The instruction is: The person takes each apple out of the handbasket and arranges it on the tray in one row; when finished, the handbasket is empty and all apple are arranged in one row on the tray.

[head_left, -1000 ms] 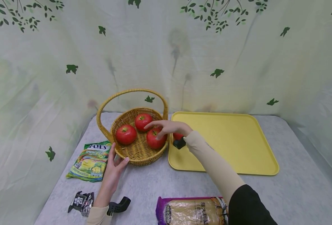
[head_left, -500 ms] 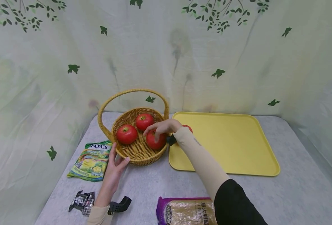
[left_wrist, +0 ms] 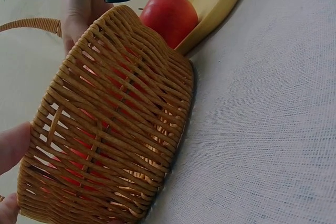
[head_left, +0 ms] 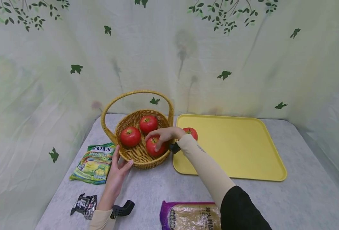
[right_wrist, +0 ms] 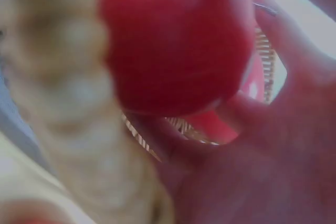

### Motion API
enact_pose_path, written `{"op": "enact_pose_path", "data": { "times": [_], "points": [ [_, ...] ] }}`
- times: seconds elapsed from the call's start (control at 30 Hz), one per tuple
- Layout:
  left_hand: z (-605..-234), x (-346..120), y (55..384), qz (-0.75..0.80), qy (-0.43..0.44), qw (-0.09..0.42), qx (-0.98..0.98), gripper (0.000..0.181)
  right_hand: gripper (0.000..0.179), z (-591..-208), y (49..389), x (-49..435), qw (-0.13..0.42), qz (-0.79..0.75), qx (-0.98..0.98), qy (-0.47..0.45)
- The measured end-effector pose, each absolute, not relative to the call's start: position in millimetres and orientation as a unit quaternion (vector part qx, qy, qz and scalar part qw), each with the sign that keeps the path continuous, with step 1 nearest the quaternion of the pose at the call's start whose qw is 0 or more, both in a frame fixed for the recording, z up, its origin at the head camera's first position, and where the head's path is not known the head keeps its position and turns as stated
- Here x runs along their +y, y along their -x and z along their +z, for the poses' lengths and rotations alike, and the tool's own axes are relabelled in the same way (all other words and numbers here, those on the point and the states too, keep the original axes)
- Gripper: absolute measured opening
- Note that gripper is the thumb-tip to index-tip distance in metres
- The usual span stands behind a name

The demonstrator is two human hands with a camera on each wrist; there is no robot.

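Right now, the right hand point(head_left: 167, 134) reaches palm-down over the basket point(head_left: 146, 164), its fingers curled round the nearest apple point(head_left: 154, 147), which sits at the basket's right side. The forearm slants up from the lower right. The left hand point(head_left: 118, 174) comes from below with thumb and fingers spread, touching the basket's near-left side and rim without closing round it. Two other apples point(head_left: 130, 136) lie inside; a fourth apple point(head_left: 191, 132) rests on the yellow tray point(head_left: 229, 147).

The green bag point(head_left: 94, 164) reads "FOX'S" and "SPRING TEA"; the purple pack point(head_left: 193, 217) carries Chinese characters, and the white print on the black packet point(head_left: 84, 206) is too small to read. All three lie on the surface point(head_left: 146, 195).

Compared with a second ago, the nearest apple sits further left in the basket, and more of the fourth apple shows past the wrist.
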State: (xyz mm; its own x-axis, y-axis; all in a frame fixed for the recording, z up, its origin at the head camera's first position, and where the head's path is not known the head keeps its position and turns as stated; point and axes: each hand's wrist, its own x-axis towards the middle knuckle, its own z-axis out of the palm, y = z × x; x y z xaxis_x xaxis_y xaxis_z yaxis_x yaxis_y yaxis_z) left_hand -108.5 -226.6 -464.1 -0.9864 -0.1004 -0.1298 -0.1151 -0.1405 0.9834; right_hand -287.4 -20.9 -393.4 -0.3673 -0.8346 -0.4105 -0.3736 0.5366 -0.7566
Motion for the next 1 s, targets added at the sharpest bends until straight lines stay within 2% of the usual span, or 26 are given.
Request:
{"op": "enact_pose_path", "data": {
  "times": [0.37, 1.0],
  "points": [
    [-464.3, -225.7, 109.9, 0.750, 0.087, 0.002, 0.655, 0.082, 0.064, -396.9, 286.3, -10.8, 0.331, -0.362, 0.769, 0.409],
    [-465.4, -226.0, 109.8, 0.751, 0.087, 0.000, 0.655, 0.083, 0.058, -378.0, 269.9, 34.7, 0.267, -0.454, 0.745, 0.409]
  ]
}}
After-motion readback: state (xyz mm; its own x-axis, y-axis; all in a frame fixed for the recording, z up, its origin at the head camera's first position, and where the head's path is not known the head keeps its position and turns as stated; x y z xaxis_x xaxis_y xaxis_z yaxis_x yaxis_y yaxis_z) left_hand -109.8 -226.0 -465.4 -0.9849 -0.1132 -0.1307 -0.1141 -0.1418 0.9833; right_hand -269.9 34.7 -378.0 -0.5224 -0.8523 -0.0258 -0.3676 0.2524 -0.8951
